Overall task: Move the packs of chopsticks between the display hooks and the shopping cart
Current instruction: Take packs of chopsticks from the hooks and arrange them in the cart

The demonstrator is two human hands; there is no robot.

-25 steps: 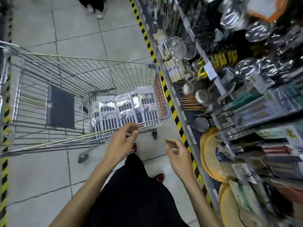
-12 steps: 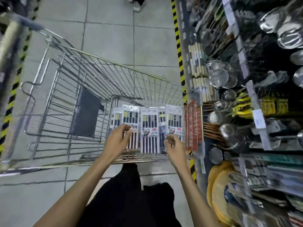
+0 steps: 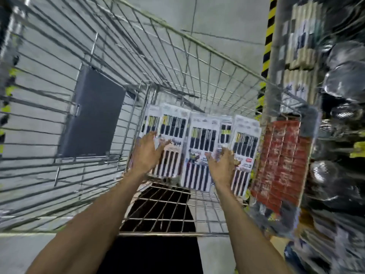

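Several white packs of chopsticks (image 3: 201,139) with dark sticks lie side by side in the near end of the wire shopping cart (image 3: 177,62). Both my arms reach down into the cart. My left hand (image 3: 147,153) is over the leftmost packs with its fingers spread, touching or just above them. My right hand (image 3: 223,165) hovers with spread fingers over the packs on the right. The frame is blurred, so I cannot tell whether either hand grips a pack.
A dark grey flap (image 3: 92,113) is on the cart's left side and a red panel (image 3: 280,161) on its right end. Shelves with metal strainers (image 3: 345,80) and boxed goods stand at the right. A yellow-black stripe (image 3: 268,36) marks the tiled floor.
I have leaned closer over the cart. Both hands went from above the cart's near rim down into the basket onto the packs.
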